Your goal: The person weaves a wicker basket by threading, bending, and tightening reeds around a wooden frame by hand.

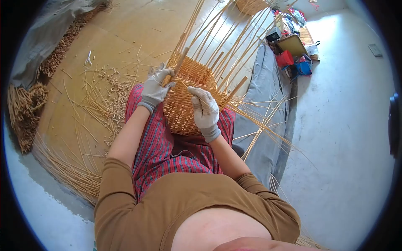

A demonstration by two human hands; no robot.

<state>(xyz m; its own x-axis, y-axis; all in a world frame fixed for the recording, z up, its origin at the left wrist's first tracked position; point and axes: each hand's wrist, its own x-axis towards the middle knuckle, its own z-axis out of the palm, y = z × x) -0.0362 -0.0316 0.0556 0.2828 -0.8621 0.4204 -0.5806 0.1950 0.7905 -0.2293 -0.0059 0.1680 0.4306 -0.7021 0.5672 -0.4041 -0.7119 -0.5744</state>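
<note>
A partly woven wicker basket [180,111] rests on my lap, with long upright canes [228,42] rising from its rim and loose strands [259,121] spreading to the right. My left hand [155,87], in a pale grey-cuffed glove, is closed on the basket's left rim, near a flat wooden stake [181,61]. My right hand [204,108], gloved the same way, is at the near side of the basket just below the rim, its fingers bent together around a thin strand. Another flat stake [238,88] stands at the basket's right corner.
Cane pieces and chips [115,94] litter the floor at the left. Bundled canes [25,113] lie at the far left, and long canes [71,171] below them. A grey cloth [261,83] stretches along the right. Beyond it are a red bucket [284,59] and a blue bag [303,68].
</note>
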